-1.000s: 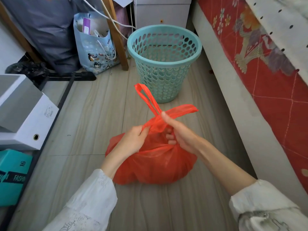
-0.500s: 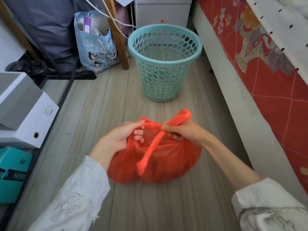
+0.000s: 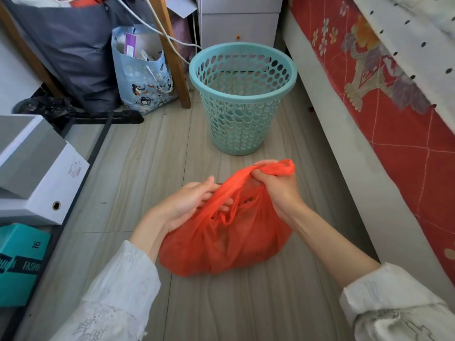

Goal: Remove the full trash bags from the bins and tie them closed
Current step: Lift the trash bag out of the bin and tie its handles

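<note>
A full red plastic trash bag (image 3: pixel 221 244) sits on the wooden floor in front of me. My right hand (image 3: pixel 278 190) grips one red handle strip, pulled up and to the right over the bag's mouth. My left hand (image 3: pixel 189 203) is at the bag's left top, its fingers curled into the gathered plastic of the mouth. The teal perforated bin (image 3: pixel 242 99) stands just beyond the bag with no liner in it.
A bed with a red patterned cover (image 3: pixel 384 114) runs along the right. Left are a white box (image 3: pixel 37 168), a teal box (image 3: pixel 19 262) and a black metal frame. A penguin-print bag (image 3: pixel 145 80), a dark bag and a wooden leg stand behind.
The handle strips, held high a second ago, came down to the bag's mouth. The right hand then pulled one strip up to the right while the left shifted onto the mouth.
</note>
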{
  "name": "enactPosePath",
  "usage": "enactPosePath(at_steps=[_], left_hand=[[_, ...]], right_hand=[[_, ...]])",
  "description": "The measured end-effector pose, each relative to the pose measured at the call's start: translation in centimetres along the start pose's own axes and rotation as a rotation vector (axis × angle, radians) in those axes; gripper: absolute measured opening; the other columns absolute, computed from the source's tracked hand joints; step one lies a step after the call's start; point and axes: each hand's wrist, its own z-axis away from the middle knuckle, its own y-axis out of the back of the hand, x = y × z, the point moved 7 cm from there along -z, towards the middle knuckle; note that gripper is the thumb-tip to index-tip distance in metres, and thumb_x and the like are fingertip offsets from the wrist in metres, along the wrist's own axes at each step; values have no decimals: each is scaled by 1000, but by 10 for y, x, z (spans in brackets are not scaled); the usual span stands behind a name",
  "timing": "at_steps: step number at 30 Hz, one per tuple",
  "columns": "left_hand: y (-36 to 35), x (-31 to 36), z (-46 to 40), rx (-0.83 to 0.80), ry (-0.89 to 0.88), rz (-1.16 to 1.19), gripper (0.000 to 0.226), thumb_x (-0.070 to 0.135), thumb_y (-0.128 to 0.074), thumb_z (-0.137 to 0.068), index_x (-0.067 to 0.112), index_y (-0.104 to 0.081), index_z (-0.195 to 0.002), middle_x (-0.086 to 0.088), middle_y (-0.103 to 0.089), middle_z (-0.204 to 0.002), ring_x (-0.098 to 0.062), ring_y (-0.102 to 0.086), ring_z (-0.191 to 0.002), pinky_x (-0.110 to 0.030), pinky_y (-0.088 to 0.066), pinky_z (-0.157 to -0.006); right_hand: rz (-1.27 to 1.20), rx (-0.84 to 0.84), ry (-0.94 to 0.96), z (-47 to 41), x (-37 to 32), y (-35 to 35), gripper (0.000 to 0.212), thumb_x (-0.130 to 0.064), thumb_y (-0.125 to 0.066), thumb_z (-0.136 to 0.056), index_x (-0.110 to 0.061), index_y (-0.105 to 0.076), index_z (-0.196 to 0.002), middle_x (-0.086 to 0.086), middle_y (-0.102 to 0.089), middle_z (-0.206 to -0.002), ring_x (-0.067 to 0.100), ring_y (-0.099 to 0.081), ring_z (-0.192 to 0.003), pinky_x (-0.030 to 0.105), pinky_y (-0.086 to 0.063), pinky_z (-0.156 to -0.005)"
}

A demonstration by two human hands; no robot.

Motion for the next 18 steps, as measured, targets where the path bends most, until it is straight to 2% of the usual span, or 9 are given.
enactPosePath(at_steps=[2,3,5,6,8,10,12,14,18], left_hand=[[1,3,0,97,-17,-50,36,31,-30,-98,16,-63,-98,-5,-68,-94,-13,-64,-82,-17,-51,-69],[1,5,-1,141,-43,-77,33,30,-32,-98,18,-63,-95,-6,-68,-97,-14,-63,-87,-18,-51,-74],[3,14,-2,250,-164,-173,28,26,-36,-98,19,-63,-102,-2,-65,-110,-16,-60,-103,-23,-47,-93],[4,21,0,315,-243,-238,27,23,-37,-97,18,-62,-107,3,-62,-113,-12,-56,-107,-18,-43,-96],[5,35,7,418,-403,-302,28,14,-37,-97,13,-58,-115,6,-58,-114,-1,-52,-105,1,-37,-88],[9,43,10,484,-521,-293,30,7,-38,-95,13,-54,-120,5,-56,-119,3,-50,-109,5,-34,-88],[12,46,14,527,-615,-269,33,3,-39,-94,20,-51,-120,9,-55,-120,1,-49,-116,-3,-35,-98],[14,49,24,589,-709,-222,35,0,-41,-92,22,-50,-118,10,-55,-120,-2,-48,-121,-13,-37,-104],[27,59,38,634,-805,6,50,-6,-44,-89,19,-37,-132,11,-41,-136,-4,-38,-131,-3,-38,-93]], right_hand=[[-58,-27,17,2,-7,-3,27,12,-61,-75,-14,-62,-69,10,-62,-75,20,-60,-70,32,-51,-73],[-101,-55,12,4,-9,-6,26,13,-61,-75,-13,-62,-70,11,-63,-74,19,-61,-69,30,-51,-72],[-129,-107,16,6,-12,-9,24,11,-62,-75,-12,-64,-70,11,-64,-74,18,-62,-68,30,-51,-73],[-110,-129,23,6,-15,-10,23,10,-62,-76,-13,-64,-71,10,-64,-74,17,-62,-68,30,-51,-73],[-65,-174,10,7,-16,-12,21,8,-63,-78,-13,-63,-72,8,-64,-69,13,-61,-62,26,-51,-67],[-38,-223,-10,9,-15,-16,20,6,-62,-80,-13,-62,-73,0,-65,-58,6,-59,-51,18,-50,-56],[8,-253,5,10,-15,-19,21,5,-62,-82,-14,-61,-72,-8,-62,-48,-2,-55,-45,11,-45,-47],[32,-266,41,10,-19,-21,22,6,-61,-82,-14,-62,-71,-11,-61,-47,-3,-54,-45,10,-44,-48],[-70,-268,25,9,-19,-17,29,10,-58,-81,-16,-64,-68,-7,-64,-54,3,-58,-53,19,-49,-61]])
